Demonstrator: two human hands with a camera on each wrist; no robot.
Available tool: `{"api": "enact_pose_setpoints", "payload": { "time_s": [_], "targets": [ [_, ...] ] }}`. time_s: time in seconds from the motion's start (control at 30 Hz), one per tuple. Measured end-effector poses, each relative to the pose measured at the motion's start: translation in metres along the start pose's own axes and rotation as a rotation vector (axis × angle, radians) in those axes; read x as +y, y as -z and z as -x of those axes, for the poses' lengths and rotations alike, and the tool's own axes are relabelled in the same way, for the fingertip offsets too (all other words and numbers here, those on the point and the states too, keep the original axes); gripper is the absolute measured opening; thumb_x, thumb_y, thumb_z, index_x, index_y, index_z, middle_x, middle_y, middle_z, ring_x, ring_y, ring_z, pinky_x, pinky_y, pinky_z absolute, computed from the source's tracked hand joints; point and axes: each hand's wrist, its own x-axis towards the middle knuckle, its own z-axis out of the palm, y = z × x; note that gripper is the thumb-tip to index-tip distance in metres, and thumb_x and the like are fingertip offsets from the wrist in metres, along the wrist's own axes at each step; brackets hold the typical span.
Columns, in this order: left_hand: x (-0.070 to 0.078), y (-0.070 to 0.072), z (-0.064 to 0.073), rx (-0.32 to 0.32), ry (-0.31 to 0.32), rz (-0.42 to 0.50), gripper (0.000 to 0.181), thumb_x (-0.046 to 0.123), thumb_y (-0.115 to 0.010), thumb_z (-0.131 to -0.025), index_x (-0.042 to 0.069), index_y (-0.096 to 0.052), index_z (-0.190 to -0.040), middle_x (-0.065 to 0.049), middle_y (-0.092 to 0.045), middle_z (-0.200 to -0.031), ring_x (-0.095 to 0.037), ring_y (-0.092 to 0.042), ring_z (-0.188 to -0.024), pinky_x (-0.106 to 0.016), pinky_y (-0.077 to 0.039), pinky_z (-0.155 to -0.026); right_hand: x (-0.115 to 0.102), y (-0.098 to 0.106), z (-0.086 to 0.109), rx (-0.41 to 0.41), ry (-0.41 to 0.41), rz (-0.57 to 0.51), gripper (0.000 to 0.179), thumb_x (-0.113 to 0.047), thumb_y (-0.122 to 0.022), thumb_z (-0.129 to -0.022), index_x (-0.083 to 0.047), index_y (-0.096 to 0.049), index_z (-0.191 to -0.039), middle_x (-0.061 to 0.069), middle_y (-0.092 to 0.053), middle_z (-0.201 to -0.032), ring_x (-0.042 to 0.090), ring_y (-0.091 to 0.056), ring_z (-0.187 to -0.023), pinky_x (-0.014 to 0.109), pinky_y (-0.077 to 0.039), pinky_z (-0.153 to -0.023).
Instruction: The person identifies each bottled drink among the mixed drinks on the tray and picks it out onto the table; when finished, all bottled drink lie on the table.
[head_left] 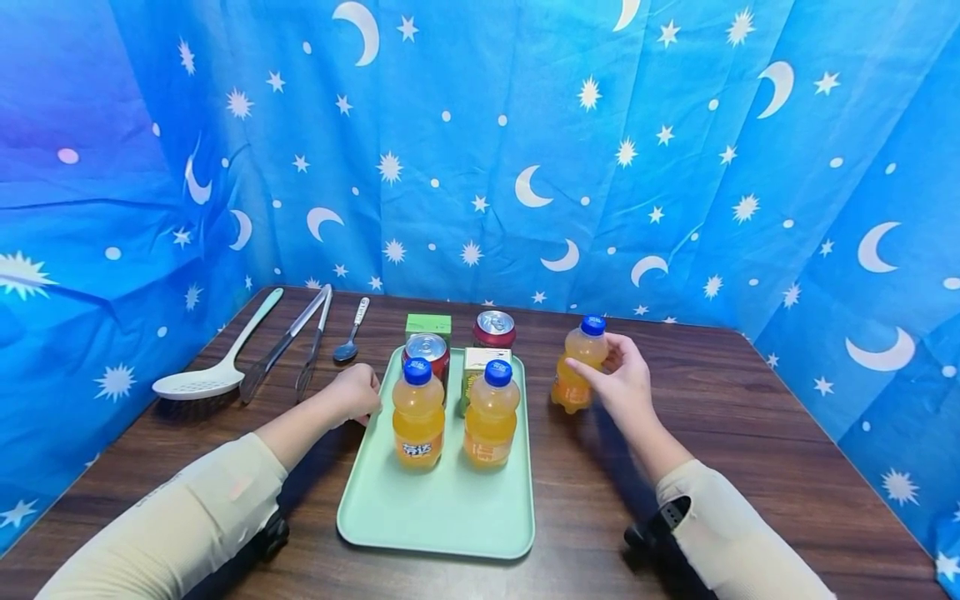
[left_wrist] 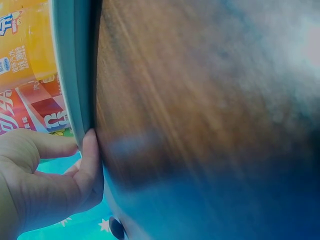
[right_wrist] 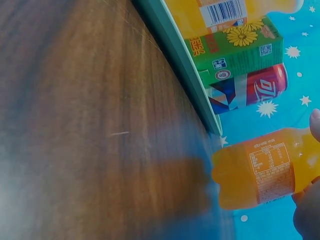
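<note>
My right hand (head_left: pixel 626 379) grips a bottle of orange soda (head_left: pixel 577 371) with a blue cap, to the right of the green tray (head_left: pixel 442 525). The bottle leans slightly; in the right wrist view its base (right_wrist: pixel 232 175) is clear of the wooden surface. At the tray's left rim (left_wrist: pixel 75 75), my left hand (left_wrist: pixel 60 175) pinches the edge between thumb and fingers. Two more orange soda bottles, a left one (head_left: pixel 418 417) and a right one (head_left: pixel 491 417), stand upright on the tray. Behind them are a red soda can (head_left: pixel 429 346) and a green drink carton (right_wrist: pixel 235 50).
Farther back are another red can (head_left: pixel 495 329) and a green box (head_left: pixel 428 323). Left of the tray lie a slotted skimmer (head_left: pixel 202 382), metal tongs (head_left: pixel 296 333) and a spoon (head_left: pixel 348 346) on the wooden table (head_left: pixel 720 392). A blue curtain (head_left: pixel 450 208) with moons and stars surrounds it.
</note>
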Motion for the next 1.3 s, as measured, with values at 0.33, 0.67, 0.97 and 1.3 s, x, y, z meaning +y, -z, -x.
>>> {"api": "enact_pose_setpoints", "payload": {
  "time_s": [0.33,0.67,0.97,1.3],
  "targets": [
    [0.0,0.0,0.0,-0.005,0.003,0.016,0.04,-0.013,-0.055,-0.076,0.011,-0.031,-0.054,0.0,-0.022,-0.054,-0.013,-0.03,-0.043,-0.031,-0.054,-0.052,0.006,-0.006,-0.007,0.019,0.006,0.01,0.061,-0.029,-0.08,-0.074,-0.004,-0.049,-0.12,0.01,-0.056,-0.117,0.022,-0.053,-0.11,0.039,-0.042,-0.097],
    [0.0,0.0,0.001,0.001,0.003,0.021,0.041,-0.013,-0.055,-0.077,0.011,-0.031,-0.054,0.0,-0.022,-0.054,-0.013,-0.027,-0.043,-0.031,-0.053,-0.051,0.009,-0.007,-0.013,0.041,0.002,0.013,0.062,-0.032,-0.081,-0.072,-0.005,-0.049,-0.119,0.01,-0.056,-0.115,0.022,-0.054,-0.104,0.039,-0.044,-0.095],
    [0.001,0.0,0.001,-0.006,-0.006,0.019,0.043,-0.012,-0.057,-0.078,0.012,-0.03,-0.054,0.0,-0.021,-0.053,-0.012,-0.024,-0.042,-0.031,-0.053,-0.051,0.01,-0.006,-0.014,0.043,-0.001,0.022,0.063,-0.034,-0.08,-0.073,-0.005,-0.049,-0.12,0.01,-0.056,-0.117,0.022,-0.054,-0.106,0.039,-0.044,-0.095],
    [0.0,-0.001,0.001,0.009,0.0,0.009,0.037,-0.011,-0.058,-0.078,0.009,-0.035,-0.058,-0.004,-0.03,-0.061,-0.016,-0.039,-0.049,-0.031,-0.053,-0.052,0.01,-0.004,-0.012,0.034,-0.039,0.064,0.071,-0.039,-0.081,-0.07,-0.007,-0.048,-0.124,0.011,-0.054,-0.12,0.025,-0.052,-0.112,0.04,-0.042,-0.097]
  ]
}}
